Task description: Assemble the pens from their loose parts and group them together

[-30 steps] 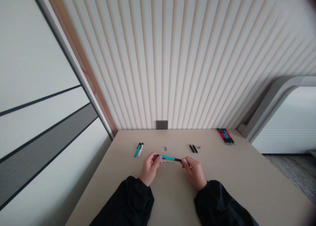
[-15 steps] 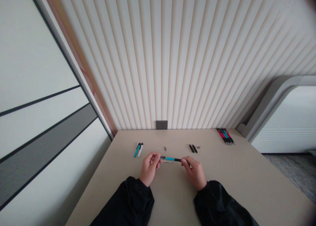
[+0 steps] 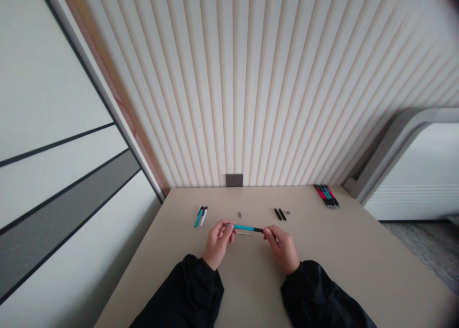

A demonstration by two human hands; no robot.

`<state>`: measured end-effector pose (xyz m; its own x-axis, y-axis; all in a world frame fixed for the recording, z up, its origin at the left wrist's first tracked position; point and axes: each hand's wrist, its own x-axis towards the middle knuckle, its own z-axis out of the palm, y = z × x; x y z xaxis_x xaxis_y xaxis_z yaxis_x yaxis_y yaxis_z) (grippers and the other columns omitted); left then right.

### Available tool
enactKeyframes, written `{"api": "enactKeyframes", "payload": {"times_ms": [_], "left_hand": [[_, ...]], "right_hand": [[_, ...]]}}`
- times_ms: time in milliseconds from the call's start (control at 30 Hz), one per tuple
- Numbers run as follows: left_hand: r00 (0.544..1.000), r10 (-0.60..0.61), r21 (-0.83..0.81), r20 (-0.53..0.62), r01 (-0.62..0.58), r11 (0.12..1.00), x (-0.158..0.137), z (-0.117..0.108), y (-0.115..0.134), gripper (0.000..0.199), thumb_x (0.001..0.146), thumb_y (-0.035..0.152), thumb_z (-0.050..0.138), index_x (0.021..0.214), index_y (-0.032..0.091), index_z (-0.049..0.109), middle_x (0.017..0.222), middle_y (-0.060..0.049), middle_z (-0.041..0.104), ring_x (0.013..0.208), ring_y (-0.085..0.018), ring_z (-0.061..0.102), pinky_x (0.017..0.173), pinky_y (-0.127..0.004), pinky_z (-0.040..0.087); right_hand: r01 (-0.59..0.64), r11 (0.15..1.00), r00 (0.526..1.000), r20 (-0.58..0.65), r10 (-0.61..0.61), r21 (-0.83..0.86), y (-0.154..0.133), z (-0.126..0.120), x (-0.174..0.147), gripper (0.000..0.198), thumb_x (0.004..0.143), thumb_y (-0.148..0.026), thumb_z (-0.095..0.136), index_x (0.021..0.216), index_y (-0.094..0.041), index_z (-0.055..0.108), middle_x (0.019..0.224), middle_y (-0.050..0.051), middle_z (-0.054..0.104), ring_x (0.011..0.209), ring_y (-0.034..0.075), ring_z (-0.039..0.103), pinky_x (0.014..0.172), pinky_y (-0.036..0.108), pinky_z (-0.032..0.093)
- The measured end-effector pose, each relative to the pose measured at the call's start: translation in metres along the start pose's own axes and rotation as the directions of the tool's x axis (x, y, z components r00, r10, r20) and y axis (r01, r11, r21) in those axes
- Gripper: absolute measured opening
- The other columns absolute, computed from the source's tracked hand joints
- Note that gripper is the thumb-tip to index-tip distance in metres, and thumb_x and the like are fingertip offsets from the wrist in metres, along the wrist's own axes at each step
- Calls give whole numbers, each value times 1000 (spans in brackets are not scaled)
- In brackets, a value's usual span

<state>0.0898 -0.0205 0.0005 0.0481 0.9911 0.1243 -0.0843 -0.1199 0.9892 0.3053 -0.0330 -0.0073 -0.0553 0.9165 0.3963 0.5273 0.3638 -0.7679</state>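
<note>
A blue pen (image 3: pixel 244 227) with a black grip section stretches level between my two hands, above the table. My left hand (image 3: pixel 218 239) pinches its blue end between thumb and fingers. On the black end, my right hand (image 3: pixel 281 246) is closed with thumb and fingertips. Just below the pen lies a thin pen refill (image 3: pixel 244 234), partly hidden by my left fingers. Beyond the pen, small metal springs (image 3: pixel 240 214) rest on the table.
On the table (image 3: pixel 251 280), a blue pen barrel (image 3: pixel 198 218) and a white one (image 3: pixel 203 217) lie left. Two black grips (image 3: pixel 280 214) and small metal tips (image 3: pixel 288 213) lie right of centre. Several red, blue and black pens (image 3: pixel 326 196) sit at the back right. A socket (image 3: pixel 234 180) is on the wall.
The pen has turned about its length, so the dark and white marking seen beside my left fingers now shows as plain blue. Both hands stay almost in place.
</note>
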Motion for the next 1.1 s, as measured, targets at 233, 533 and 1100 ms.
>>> {"api": "enactKeyframes", "payload": {"times_ms": [233, 533, 1100], "left_hand": [[997, 59, 77, 41, -62, 995, -2, -5, 1, 28, 85, 41, 59, 94, 14, 62, 73, -4, 65, 63, -13, 54, 60, -25, 45], [998, 54, 18, -41, -53, 998, -1, -2, 4, 32, 85, 39, 60, 104, 13, 60, 62, 2, 56, 57, -11, 52, 57, -24, 42], [964, 91, -73, -250, -112, 991, 0, 5, 2, 29, 79, 38, 68, 95, 16, 56, 90, -6, 70, 54, -8, 53, 53, -22, 45]], "right_hand": [[-134, 987, 986, 106, 125, 87, 5, 0, -1, 50, 96, -47, 35, 57, -19, 48, 46, -3, 45, 45, 11, 43, 48, 23, 32], [-59, 996, 996, 69, 54, 68, 2, 4, 0, 41, 95, -45, 41, 71, -17, 61, 65, 3, 60, 61, 15, 54, 57, 23, 39], [89, 996, 975, 205, -82, -24, -7, 16, -6, 33, 93, -41, 47, 76, -19, 65, 66, 2, 60, 60, 14, 55, 57, 24, 40]]}}
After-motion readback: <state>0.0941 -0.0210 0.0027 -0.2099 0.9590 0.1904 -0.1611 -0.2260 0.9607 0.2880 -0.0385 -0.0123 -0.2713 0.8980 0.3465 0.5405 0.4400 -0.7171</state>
